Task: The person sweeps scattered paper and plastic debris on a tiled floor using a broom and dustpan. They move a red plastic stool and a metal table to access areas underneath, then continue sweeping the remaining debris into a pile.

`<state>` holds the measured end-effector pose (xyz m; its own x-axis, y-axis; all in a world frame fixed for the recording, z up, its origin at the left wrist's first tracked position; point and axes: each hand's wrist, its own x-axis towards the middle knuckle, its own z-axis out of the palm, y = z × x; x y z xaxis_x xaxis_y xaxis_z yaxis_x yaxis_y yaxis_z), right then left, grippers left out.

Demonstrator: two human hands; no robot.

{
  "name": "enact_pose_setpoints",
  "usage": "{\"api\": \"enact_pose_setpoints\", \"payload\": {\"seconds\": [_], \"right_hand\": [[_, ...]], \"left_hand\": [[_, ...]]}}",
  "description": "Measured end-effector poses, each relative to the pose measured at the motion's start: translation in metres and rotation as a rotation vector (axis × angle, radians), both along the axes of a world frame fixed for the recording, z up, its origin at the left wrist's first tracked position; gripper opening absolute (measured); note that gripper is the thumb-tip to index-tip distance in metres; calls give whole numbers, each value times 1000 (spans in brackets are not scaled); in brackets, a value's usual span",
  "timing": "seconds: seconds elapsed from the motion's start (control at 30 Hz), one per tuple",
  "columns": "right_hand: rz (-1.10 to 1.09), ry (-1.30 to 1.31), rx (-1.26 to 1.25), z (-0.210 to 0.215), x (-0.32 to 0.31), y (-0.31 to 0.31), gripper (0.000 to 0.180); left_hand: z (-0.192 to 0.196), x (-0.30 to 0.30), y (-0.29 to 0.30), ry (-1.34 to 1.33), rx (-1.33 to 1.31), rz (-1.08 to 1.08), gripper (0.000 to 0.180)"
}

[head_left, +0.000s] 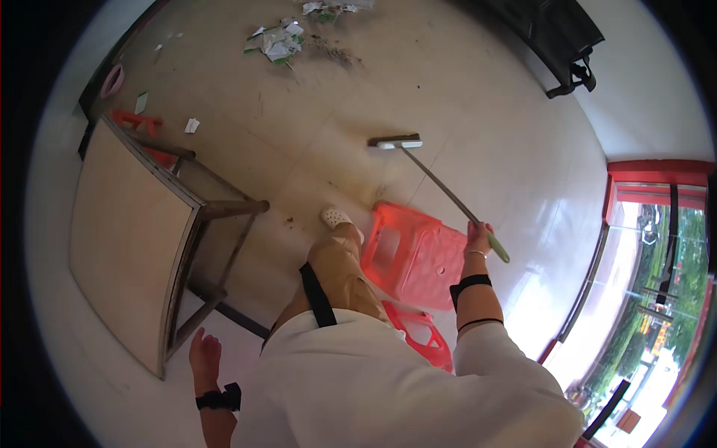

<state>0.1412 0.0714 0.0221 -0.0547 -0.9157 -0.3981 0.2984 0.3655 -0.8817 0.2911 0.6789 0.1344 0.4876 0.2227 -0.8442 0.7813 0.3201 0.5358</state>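
Note:
My right hand (478,239) grips the green-ended handle of a long broom (437,183), whose flat head (394,141) rests on the pale tiled floor ahead. My left hand (205,354) hangs low near the corner of a square wooden table (123,231), fingers loosely together, holding nothing. A red plastic stool (414,254) lies tipped beside my raised leg, and my foot in a white clog (336,217) is out in front. Both wrists wear black bands.
A pile of torn paper and litter (280,41) lies far ahead on the floor, with small scraps (192,125) near the table. A second red stool (422,336) is under me. An orange stool (138,123) stands behind the table. Glass doors (650,284) on the right.

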Motion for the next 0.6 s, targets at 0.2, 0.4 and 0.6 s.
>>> {"api": "enact_pose_setpoints", "payload": {"seconds": [0.2,0.4,0.6], "right_hand": [[-102,-43,-55,-11,-22,14,29],[-209,-64,55,-38,-34,19,34],[-254,-36,259,-42,-47,37,40]], "left_hand": [[-3,-15,1,33,-102,-55,29],[-1,-48,11,59,-42,-14,26],[-1,-84,17,118,129,27,25]]}}
